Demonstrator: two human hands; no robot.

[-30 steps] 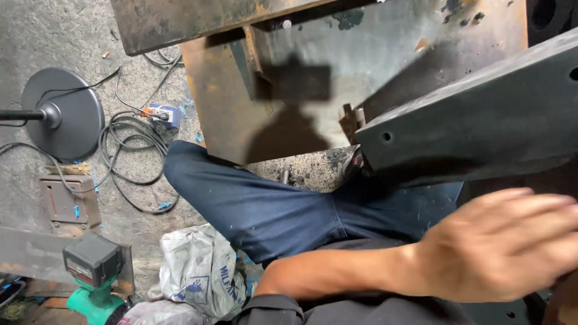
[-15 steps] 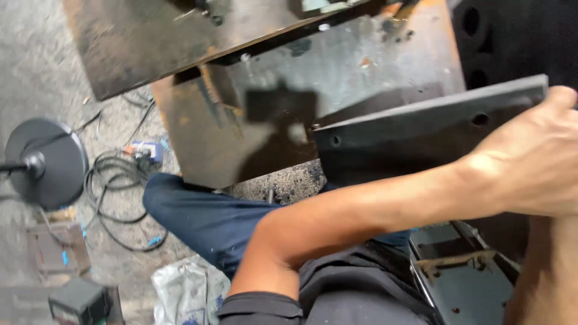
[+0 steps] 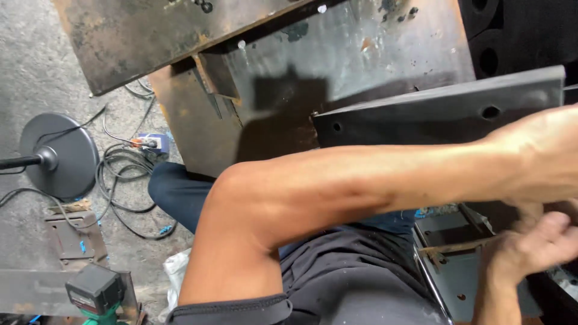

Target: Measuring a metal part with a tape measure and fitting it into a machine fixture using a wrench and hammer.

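A long dark metal bracket (image 3: 439, 117), pierced by small round holes, is seen across the upper right of the head view, lying tilted in front of a large rusty steel plate (image 3: 355, 54). The left arm is stretched from the lower left across the frame, and the left hand (image 3: 545, 153) is placed against the lower edge of the bracket at the far right. The fingers of this hand are cut off by the picture's edge, so it cannot be told whether they are closed around the bracket or laid flat on it. The right hand (image 3: 530, 250) is raised from the lower right, just below the left wrist, with its fingers curled loosely and its thumb lifted; nothing is seen pinched between them, and contact with the bracket cannot be confirmed. Directly beneath the right hand a grey metal box frame (image 3: 451, 265) with a rusty cross strip is located. On the concrete floor to the left, a round black stand base (image 3: 57, 153) is set, with coiled black cables (image 3: 129, 174) beside it. A green and black power tool battery (image 3: 96, 292) is visible at the lower left corner.
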